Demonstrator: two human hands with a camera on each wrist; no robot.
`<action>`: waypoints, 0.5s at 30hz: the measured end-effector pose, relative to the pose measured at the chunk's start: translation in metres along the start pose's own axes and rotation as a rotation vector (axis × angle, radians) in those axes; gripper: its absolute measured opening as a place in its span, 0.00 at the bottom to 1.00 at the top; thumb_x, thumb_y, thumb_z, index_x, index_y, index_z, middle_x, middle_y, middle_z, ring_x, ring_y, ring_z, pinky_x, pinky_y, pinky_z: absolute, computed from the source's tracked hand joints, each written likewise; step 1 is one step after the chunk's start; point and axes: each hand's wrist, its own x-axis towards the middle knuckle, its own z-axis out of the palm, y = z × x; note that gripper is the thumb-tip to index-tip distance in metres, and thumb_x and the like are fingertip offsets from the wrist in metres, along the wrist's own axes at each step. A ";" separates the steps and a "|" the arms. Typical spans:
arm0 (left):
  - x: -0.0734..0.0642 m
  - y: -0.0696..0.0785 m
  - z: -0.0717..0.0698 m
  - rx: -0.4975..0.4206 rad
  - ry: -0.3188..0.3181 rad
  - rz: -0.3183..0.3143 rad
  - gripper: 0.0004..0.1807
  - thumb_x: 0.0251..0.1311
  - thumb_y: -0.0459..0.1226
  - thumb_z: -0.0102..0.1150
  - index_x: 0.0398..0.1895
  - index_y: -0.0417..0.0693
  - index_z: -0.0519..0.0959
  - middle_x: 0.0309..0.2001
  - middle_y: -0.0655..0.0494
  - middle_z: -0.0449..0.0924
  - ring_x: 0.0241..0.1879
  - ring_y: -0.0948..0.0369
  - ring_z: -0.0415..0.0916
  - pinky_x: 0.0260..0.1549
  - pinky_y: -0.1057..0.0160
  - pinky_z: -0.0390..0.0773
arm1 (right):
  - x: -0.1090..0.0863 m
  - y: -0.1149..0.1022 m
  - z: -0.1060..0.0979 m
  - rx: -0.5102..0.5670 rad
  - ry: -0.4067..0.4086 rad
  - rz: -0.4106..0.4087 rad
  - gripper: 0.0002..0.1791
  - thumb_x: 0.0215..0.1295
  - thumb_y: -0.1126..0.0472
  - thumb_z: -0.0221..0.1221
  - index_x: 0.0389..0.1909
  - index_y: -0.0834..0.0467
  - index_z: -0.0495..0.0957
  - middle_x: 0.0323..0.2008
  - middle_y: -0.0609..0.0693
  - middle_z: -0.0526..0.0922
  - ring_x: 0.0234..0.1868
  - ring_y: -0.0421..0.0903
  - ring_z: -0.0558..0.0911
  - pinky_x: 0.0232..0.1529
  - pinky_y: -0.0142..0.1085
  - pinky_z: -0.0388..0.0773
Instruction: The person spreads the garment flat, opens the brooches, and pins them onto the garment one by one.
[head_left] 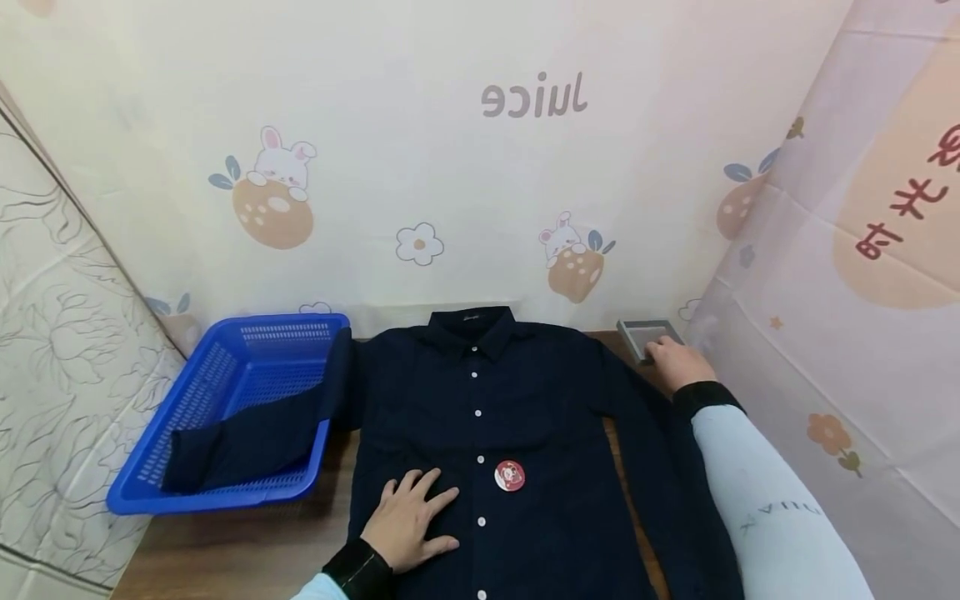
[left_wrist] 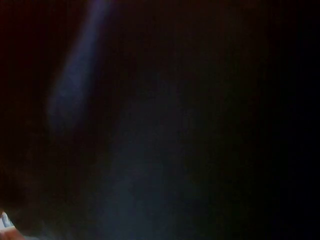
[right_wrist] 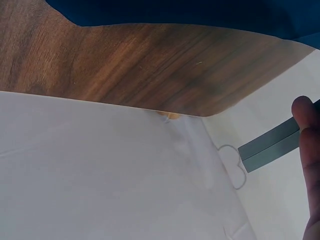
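A dark navy button-up shirt point(head_left: 420, 400) lies spread out, front up, collar at the back. On its front is a round red badge point(head_left: 510, 476). My left hand point(head_left: 408, 521) rests on the lower front of the shirt, its fingers spread. The left wrist view is almost wholly dark. Beyond the shirt's shoulder, at the back right, my right hand point(head_left: 681, 364) pinches a small grey rectangular box point(head_left: 637, 332) by its near edge. In the right wrist view, the box's grey side point(right_wrist: 270, 146) has a seam along it, with fingers point(right_wrist: 311, 160) against it.
A blue plastic basket point(head_left: 217, 502) stands on the left, with one shirt sleeve point(head_left: 247, 446) draped into it. The wooden table point(head_left: 217, 554) meets patterned cloth hangings point(head_left: 420, 167) at the back and right. The other sleeve point(head_left: 667, 492) runs down the right side.
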 end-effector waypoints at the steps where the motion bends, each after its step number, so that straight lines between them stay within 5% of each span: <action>1: 0.000 -0.001 0.000 0.000 0.003 0.003 0.39 0.52 0.73 0.45 0.65 0.70 0.71 0.67 0.51 0.64 0.60 0.48 0.63 0.48 0.36 0.66 | 0.002 0.001 0.002 -0.004 -0.002 -0.002 0.23 0.44 0.81 0.67 0.44 0.64 0.77 0.40 0.63 0.78 0.35 0.57 0.81 0.35 0.50 0.79; 15: -0.002 -0.007 0.005 -0.083 0.003 0.011 0.38 0.53 0.71 0.48 0.66 0.70 0.69 0.71 0.48 0.58 0.68 0.39 0.53 0.52 0.28 0.60 | 0.013 0.015 0.038 0.021 -0.030 0.076 0.14 0.52 0.77 0.65 0.41 0.65 0.80 0.34 0.62 0.81 0.35 0.58 0.81 0.35 0.59 0.76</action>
